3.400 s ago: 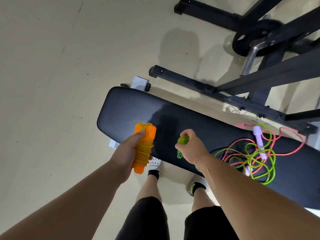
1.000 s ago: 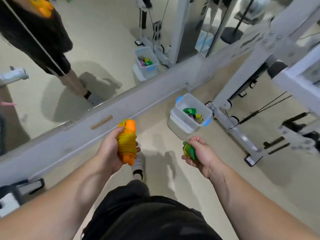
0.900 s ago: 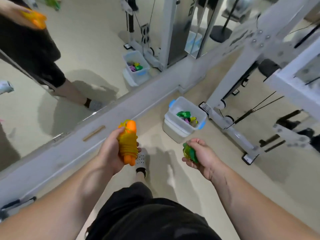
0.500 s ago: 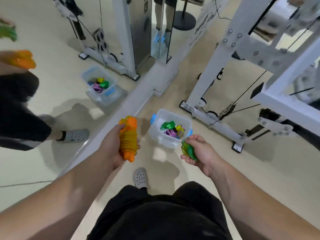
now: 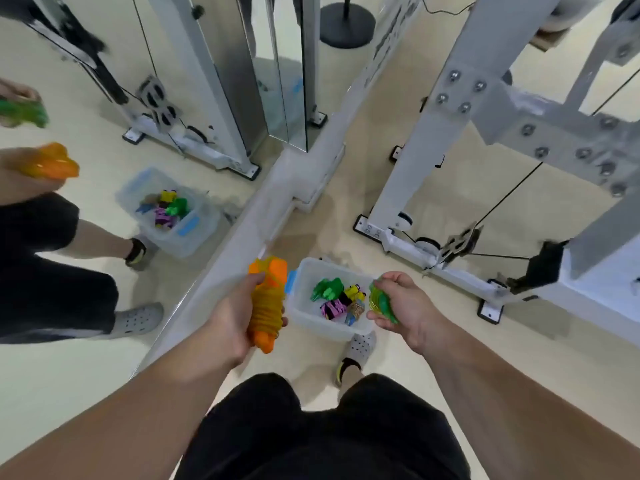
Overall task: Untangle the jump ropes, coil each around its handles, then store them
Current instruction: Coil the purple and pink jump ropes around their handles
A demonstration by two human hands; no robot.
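My left hand grips an orange jump rope, its yellow-orange cord coiled round the two handles, held upright just left of a clear plastic bin. My right hand grips a coiled green jump rope over the bin's right rim. The bin stands on the floor in front of my feet and holds several coiled ropes, among them a green one and a purple-and-black one.
A wall mirror on the left reflects me, the bin and both ropes. A white cable machine frame with its base and pulleys stands to the right of the bin. Beige floor lies around my feet.
I have walked from the black bench to the bin by the mirror. Over the last second the bin came closer, and both hands with their ropes now hover at its sides.
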